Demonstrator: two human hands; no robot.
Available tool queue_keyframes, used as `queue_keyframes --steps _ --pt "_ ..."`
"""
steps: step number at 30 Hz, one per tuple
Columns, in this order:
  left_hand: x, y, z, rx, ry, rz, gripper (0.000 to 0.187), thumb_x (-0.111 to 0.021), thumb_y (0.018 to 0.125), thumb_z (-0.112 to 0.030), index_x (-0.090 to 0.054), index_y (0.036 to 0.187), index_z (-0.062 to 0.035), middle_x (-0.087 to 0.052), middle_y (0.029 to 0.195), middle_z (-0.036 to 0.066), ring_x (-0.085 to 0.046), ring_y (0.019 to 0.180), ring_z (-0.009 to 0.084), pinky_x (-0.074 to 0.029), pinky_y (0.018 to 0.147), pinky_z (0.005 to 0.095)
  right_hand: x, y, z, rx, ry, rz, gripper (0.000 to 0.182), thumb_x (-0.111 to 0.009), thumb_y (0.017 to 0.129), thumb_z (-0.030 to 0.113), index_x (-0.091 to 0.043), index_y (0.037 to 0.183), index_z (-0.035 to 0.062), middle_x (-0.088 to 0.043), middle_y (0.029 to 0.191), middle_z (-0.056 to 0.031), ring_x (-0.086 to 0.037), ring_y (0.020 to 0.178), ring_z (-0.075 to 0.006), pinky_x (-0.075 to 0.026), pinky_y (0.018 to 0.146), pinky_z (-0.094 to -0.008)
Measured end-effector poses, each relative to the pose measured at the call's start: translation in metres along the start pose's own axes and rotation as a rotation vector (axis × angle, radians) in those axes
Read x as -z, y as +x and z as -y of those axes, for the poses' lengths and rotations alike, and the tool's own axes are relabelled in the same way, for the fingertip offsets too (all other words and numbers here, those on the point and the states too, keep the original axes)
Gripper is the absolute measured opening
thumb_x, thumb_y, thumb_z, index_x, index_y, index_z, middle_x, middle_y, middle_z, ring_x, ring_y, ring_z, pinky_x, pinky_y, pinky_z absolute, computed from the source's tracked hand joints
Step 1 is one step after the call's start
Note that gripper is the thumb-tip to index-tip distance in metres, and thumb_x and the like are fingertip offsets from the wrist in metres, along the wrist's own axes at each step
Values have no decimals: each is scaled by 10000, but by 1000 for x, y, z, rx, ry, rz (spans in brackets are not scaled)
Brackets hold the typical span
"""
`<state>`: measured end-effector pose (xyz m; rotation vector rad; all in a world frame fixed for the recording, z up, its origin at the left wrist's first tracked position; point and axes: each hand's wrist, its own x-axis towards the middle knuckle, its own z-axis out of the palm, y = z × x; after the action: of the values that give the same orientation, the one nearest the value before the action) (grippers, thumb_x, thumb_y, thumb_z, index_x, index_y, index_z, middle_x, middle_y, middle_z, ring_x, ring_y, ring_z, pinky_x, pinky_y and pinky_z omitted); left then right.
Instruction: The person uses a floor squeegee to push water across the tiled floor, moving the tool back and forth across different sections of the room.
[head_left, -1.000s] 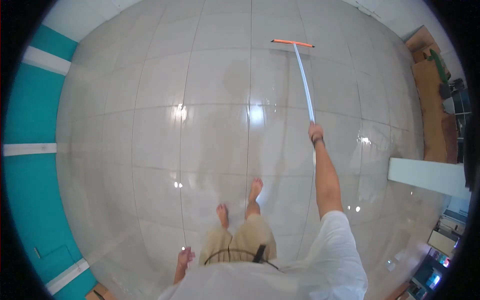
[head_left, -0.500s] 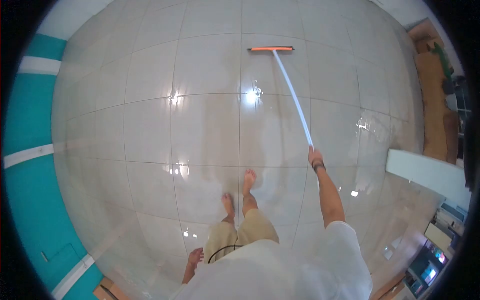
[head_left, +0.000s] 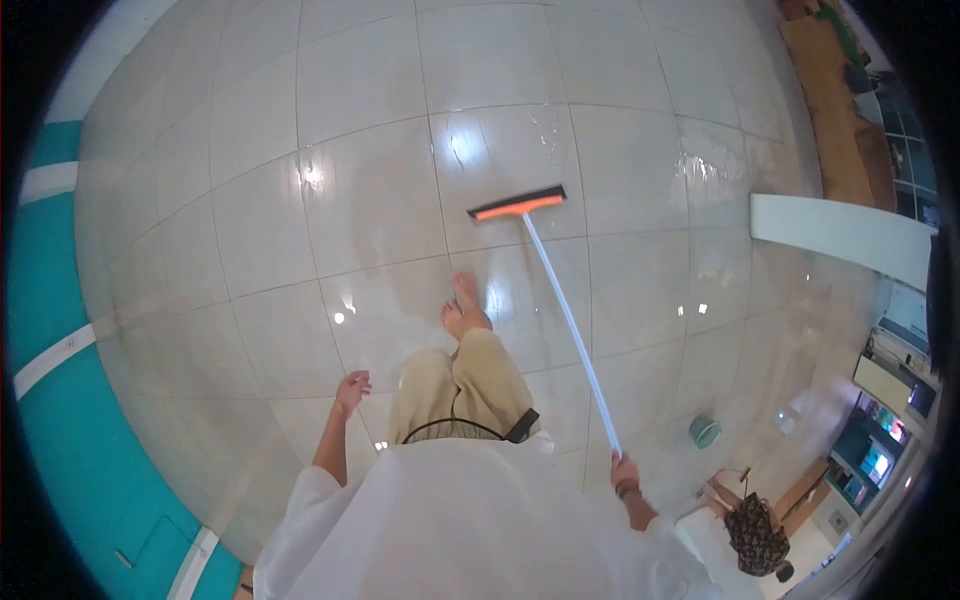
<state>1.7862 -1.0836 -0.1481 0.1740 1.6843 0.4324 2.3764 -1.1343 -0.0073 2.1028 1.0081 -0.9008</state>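
Note:
My right hand (head_left: 624, 470) is closed round the upper end of a floor squeegee's pale pole (head_left: 572, 325). The squeegee head (head_left: 518, 204), orange with a black rubber blade, rests on the wet tiles in front of my bare feet (head_left: 465, 310), tilted slightly up to the right. Out to the side, my left hand (head_left: 353, 388) hangs with loosely bent fingers apart and nothing in it. A black cord (head_left: 450, 424) with a small dark box (head_left: 522, 426) crosses the waist of my beige trousers.
Glossy tiles (head_left: 380, 190) carry wet streaks and light reflections. A teal and white wall (head_left: 60, 450) runs along the left. On the right stand a white partition end (head_left: 840, 220), a green bucket (head_left: 705, 432) and another person (head_left: 755, 530) in patterned clothes, holding a stick-like tool.
The squeegee head has come closer to my feet and its blade has turned. My right hand has drawn back; my left has risen outward. The bucket and other person have come into view.

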Motion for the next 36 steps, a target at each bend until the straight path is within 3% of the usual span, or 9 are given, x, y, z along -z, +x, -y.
queue_keyframes --steps 8,13,14,17,20,24,26,30,36 --pt "-16 8 0 86 138 -21 263 -451 742 -239 -499 925 -57 -520 662 50 -471 543 109 -352 431 207 -96 -188 -116 -301 -98 236 492 -269 772 467 -471 897 37 -539 738 -201 -524 704 -355 -409 615 -449" --pt "-20 47 96 369 -159 307 213 -461 700 -230 -531 836 -83 -496 579 33 -427 426 110 -286 337 214 -100 -193 -91 -275 133 101 451 -313 771 422 -495 824 13 -528 704 -212 -517 686 -365 -395 588 -443" --pt "-36 31 99 146 166 285 207 -460 696 -227 -538 825 -85 -496 581 31 -426 428 107 -285 335 220 -94 -183 -84 -259 202 52 444 -322 771 413 -500 809 8 -526 697 -215 -515 683 -367 -392 582 -442" --pt "-80 22 70 88 358 141 236 -472 691 -246 -553 824 -69 -511 610 27 -437 467 113 -345 392 246 -56 -118 -43 -152 400 -158 425 -348 771 386 -514 765 -6 -520 676 -221 -511 672 -373 -384 566 -438" --pt "-95 32 41 -171 301 163 285 -474 709 -286 -551 841 -45 -522 651 20 -456 532 120 -387 455 243 10 14 39 24 467 -361 353 -391 776 314 -491 730 -21 -484 595 -211 -482 569 -361 -347 486 -411" --pt "-129 28 -53 198 -27 -64 335 -475 739 -322 -486 970 -80 -546 734 55 -508 626 135 -405 520 258 130 221 218 223 758 -411 348 -376 799 299 -476 726 -26 -471 556 -165 -442 508 -254 -336 484 -364" --pt "-143 37 -76 212 -92 -109 344 -473 749 -322 -465 983 -70 -548 747 65 -523 646 150 -407 540 265 210 308 320 540 832 -426 362 -374 797 318 -496 745 -19 -498 605 -167 -477 571 -258 -360 533 -358" --pt "-180 49 -115 167 -110 -121 363 -467 763 -332 -457 1009 -65 -546 765 73 -523 696 151 -405 589 276 371 466 526 489 654 -479 443 -330 779 405 -504 863 6 -519 824 -228 -489 808 -364 -387 680 -416" --pt "-214 38 -73 228 23 -181 381 -443 755 -351 -467 1020 -79 -562 829 87 -519 776 175 -388 643 304 564 506 684 535 537 -485 351 -358 762 316 -502 941 51 -508 950 -175 -482 894 -316 -386 750 -389"
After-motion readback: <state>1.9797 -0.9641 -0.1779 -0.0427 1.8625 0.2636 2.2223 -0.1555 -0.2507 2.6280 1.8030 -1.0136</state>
